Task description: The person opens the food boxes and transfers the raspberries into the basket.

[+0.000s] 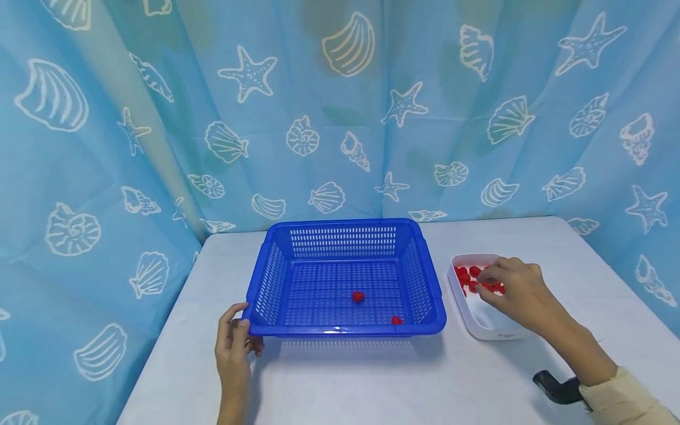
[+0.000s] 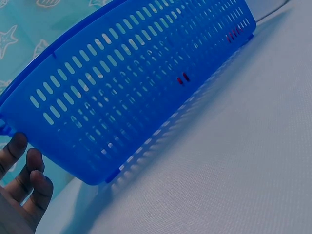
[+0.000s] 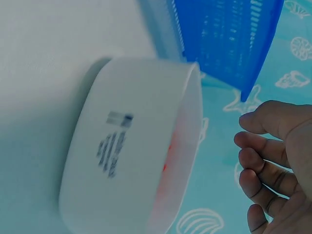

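Observation:
A blue plastic basket (image 1: 345, 330) with slotted walls stands mid-table, with two small red berry-like pieces, one (image 1: 358, 296) on its floor and another (image 1: 396, 320) near the front wall. At its front left corner, my left hand (image 1: 234, 339) holds the rim between thumb and fingers; the left wrist view has those fingertips (image 2: 18, 140) against the basket's outside. My right hand (image 1: 517, 289) hovers over a white box (image 1: 491, 334), which holds several red pieces (image 1: 474, 271). Its thumb and fingers are apart and loosely bent, and nothing shows between them in the right wrist view.
A white cloth covers the table (image 1: 340, 389). Behind and along both sides hangs a blue curtain (image 1: 297, 88) with white shell and starfish prints. The white box stands just right of the basket. A black device (image 1: 558, 389) sits at my right wrist.

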Tool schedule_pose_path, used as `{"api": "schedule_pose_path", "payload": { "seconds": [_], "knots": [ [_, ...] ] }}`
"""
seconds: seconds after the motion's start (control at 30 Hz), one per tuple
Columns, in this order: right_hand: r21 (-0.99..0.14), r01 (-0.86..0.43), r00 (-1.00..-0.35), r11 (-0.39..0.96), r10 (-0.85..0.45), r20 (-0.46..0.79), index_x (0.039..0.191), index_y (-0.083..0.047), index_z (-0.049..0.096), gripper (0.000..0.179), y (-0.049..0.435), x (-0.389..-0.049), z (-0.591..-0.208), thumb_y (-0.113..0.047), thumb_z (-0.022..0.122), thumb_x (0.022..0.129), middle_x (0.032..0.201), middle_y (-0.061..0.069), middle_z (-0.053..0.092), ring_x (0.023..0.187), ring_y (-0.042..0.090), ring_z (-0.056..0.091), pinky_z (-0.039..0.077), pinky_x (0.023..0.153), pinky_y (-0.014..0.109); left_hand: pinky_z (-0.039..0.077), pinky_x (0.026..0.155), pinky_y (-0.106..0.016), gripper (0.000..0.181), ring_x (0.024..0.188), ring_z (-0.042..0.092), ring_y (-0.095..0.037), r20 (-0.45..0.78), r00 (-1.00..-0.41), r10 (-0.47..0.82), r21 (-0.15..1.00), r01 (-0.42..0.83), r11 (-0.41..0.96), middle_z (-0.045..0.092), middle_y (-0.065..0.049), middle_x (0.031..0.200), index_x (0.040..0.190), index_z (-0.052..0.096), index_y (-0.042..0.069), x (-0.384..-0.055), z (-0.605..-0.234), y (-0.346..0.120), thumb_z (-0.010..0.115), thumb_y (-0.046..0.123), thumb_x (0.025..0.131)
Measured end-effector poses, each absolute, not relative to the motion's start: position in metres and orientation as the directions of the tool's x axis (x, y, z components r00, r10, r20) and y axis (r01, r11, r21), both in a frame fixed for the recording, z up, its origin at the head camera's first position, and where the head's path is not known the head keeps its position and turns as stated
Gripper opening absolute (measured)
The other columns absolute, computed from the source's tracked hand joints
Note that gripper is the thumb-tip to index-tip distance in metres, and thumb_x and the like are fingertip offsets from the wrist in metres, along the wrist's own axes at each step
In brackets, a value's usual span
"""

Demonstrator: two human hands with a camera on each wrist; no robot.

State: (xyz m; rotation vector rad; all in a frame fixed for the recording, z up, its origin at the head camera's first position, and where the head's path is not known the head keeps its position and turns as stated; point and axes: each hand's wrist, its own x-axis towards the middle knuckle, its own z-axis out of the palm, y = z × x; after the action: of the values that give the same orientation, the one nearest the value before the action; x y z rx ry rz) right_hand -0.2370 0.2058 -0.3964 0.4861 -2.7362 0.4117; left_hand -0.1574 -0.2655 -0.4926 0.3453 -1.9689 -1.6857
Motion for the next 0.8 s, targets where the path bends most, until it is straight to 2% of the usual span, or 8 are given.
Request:
{"api": "schedule_pose_path", "payload": {
  "seconds": [0.13,0.27,0.43,0.6,0.8],
  "knots": [
    [-0.208,-0.355,-0.898,0.911,-0.271,0.348,0.091,-0.006,0.068,0.034,0.215,-0.242,-0.401,-0.017,0.082,0.062,0.091,0.011,0.06,0.092,0.034,0.051,0.033,0.078,0.053,0.046,0.048,-0.032,0.049,0.059,0.054,-0.023,0.212,-0.834,-0.509,0.973,0.135,0.185,0.05,-0.011,0.085,0.131,0.045,0.02,-0.15,-0.471,-0.257,0.042,0.05,0.093],
    [-0.21,-0.327,-0.914,0.921,-0.253,0.316,0.095,-0.003,0.068,0.039,0.223,-0.248,-0.408,-0.019,0.083,0.062,0.096,0.016,0.06,0.095,0.038,0.049,0.032,0.078,0.054,0.046,0.049,-0.03,0.04,0.059,0.053,-0.023,0.21,-0.832,-0.513,0.974,0.134,0.181,0.049,-0.011,0.084,0.129,0.046,0.018,-0.147,-0.458,-0.252,0.043,0.039,0.096],
    [-0.191,-0.31,-0.922,0.931,-0.246,0.298,0.095,-0.002,0.068,0.043,0.229,-0.253,-0.415,-0.019,0.085,0.059,0.093,0.016,0.059,0.092,0.038,0.05,0.033,0.077,0.055,0.046,0.048,-0.03,0.043,0.058,0.054,-0.022,0.219,-0.825,-0.522,0.971,0.13,0.202,0.052,-0.009,0.084,0.129,0.047,0.026,-0.153,-0.473,-0.257,0.042,0.049,0.093],
    [-0.162,-0.3,-0.93,0.94,-0.25,0.27,0.096,-0.001,0.068,0.045,0.23,-0.26,-0.422,-0.02,0.085,0.059,0.095,0.018,0.06,0.092,0.039,0.05,0.033,0.079,0.055,0.047,0.049,-0.032,0.045,0.06,0.054,-0.026,0.208,-0.821,-0.532,0.974,0.124,0.189,0.052,-0.009,0.086,0.127,0.047,0.032,-0.158,-0.484,-0.261,0.043,0.057,0.09],
    [-0.126,-0.289,-0.938,0.949,-0.254,0.236,0.094,-0.002,0.069,0.045,0.231,-0.266,-0.429,-0.022,0.086,0.058,0.094,0.018,0.06,0.091,0.039,0.051,0.033,0.079,0.056,0.046,0.047,-0.036,0.042,0.059,0.054,-0.023,0.193,-0.83,-0.524,0.976,0.111,0.185,0.052,-0.01,0.085,0.129,0.047,0.023,-0.149,-0.466,-0.254,0.042,0.046,0.094]
  ]
}}
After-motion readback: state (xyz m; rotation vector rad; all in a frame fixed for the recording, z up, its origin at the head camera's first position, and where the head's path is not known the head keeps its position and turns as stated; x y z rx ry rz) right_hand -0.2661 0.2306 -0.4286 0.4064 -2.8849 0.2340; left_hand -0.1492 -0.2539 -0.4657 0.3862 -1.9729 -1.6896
